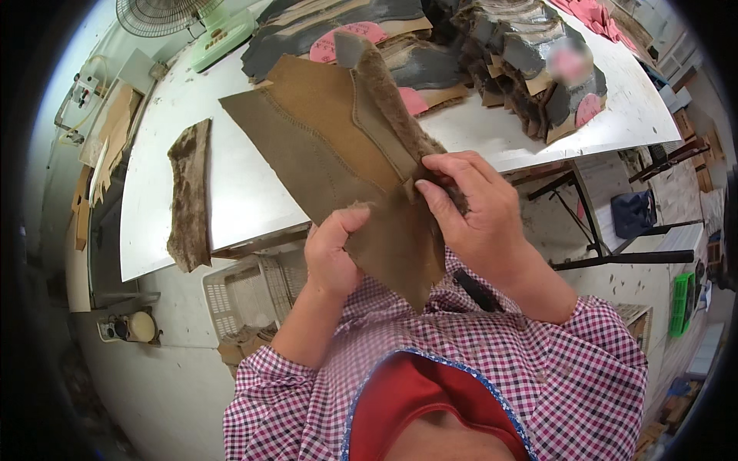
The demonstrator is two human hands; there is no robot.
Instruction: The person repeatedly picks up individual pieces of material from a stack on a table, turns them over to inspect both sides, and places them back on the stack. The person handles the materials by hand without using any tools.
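Between my hands is a stitched brown leather piece (338, 131), held up over the table's near edge. Its panels are joined by curved seams, and a strip of brown fur (392, 100) runs along its right side. My left hand (335, 250) is closed on the lower left edge, thumb on top. My right hand (478, 203) pinches the piece near the bottom of the fur strip, thumb and forefinger together. The fingers underneath are hidden. A pointed lower end of the leather hangs toward my checked smock.
A loose fur strip (190, 196) lies on the white table (238, 180). Piles of fur-backed grey pieces (530, 58) with pink tags sit along the back. A green fan (223, 38) stands far left. Below are a plastic crate (242, 296) and a metal-legged stand (588, 223).
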